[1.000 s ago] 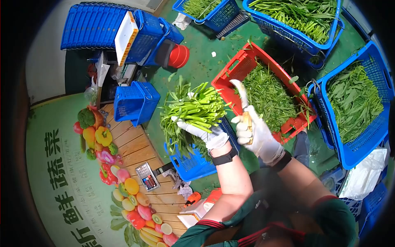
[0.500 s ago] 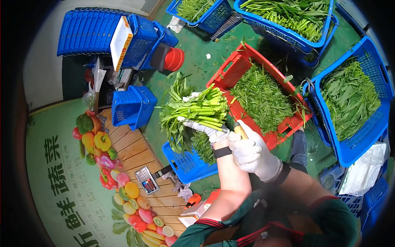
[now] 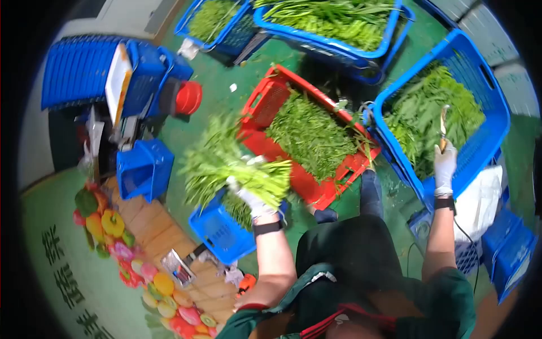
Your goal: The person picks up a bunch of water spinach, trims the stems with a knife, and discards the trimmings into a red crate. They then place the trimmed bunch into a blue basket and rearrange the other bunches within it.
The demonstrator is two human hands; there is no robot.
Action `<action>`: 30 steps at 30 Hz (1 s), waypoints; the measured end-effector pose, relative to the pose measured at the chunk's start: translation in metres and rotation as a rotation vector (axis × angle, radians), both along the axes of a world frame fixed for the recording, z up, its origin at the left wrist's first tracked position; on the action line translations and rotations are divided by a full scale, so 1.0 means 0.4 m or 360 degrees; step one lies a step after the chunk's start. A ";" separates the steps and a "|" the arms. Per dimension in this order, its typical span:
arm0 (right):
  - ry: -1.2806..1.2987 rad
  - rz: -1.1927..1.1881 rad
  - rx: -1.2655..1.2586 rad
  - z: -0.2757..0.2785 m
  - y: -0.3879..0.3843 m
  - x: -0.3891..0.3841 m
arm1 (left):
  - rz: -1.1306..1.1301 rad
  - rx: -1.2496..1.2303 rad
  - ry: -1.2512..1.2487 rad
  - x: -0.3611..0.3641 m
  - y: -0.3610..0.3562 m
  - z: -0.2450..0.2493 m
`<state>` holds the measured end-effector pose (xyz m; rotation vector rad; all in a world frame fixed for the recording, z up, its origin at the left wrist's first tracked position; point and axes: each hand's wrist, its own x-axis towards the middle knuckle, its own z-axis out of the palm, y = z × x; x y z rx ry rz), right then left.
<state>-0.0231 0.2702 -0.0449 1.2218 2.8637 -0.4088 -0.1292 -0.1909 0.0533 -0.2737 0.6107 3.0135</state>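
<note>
A thick bunch of leafy green vegetables (image 3: pixel 226 169) is gripped in my gloved left hand (image 3: pixel 252 199), its pale stems pointing right. Below that bunch stands a small blue basket (image 3: pixel 226 240) with some greens in it. My gloved right hand (image 3: pixel 445 165) is closed round the handle of a small knife (image 3: pixel 443 127), blade upward, over the large blue basket (image 3: pixel 494 121) on the right. Leafy greens (image 3: pixel 423 107) fill much of that basket. Between my hands lies a red crate (image 3: pixel 261 144) with loose cut leaves (image 3: pixel 310 135) inside.
Two blue baskets of greens stand at the top, one larger (image 3: pixel 333 48) and one smaller (image 3: pixel 240 31). Stacked blue baskets (image 3: pixel 79 70) and a red bucket (image 3: pixel 188 98) are at upper left. A printed board (image 3: pixel 141 220) lies at lower left; white bags (image 3: pixel 477 203) are at right.
My right hand has moved away from the left one, out to the right over the large blue basket, with the knife. The view has shifted, and my left hand still holds the bunch.
</note>
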 end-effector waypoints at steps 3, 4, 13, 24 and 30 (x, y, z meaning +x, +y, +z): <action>-0.0062 0.0334 0.0420 0.095 -0.039 -0.063 | 0.0034 -0.0100 -0.0203 0.035 0.005 -0.046; 0.0124 0.0507 0.0098 0.135 -0.097 -0.085 | -0.0093 -0.0043 -0.0302 0.053 0.022 -0.029; -0.0129 0.0801 -0.3446 0.341 -0.613 -0.212 | -0.0942 0.0032 -0.0548 0.168 0.098 0.162; 0.0133 0.0735 -0.3574 0.597 -0.778 -0.143 | -0.1200 -0.0884 -0.0315 0.204 -0.057 0.379; 0.0010 0.1044 -0.3483 0.722 -0.819 -0.168 | -0.1096 -0.1694 0.0009 0.201 -0.098 0.462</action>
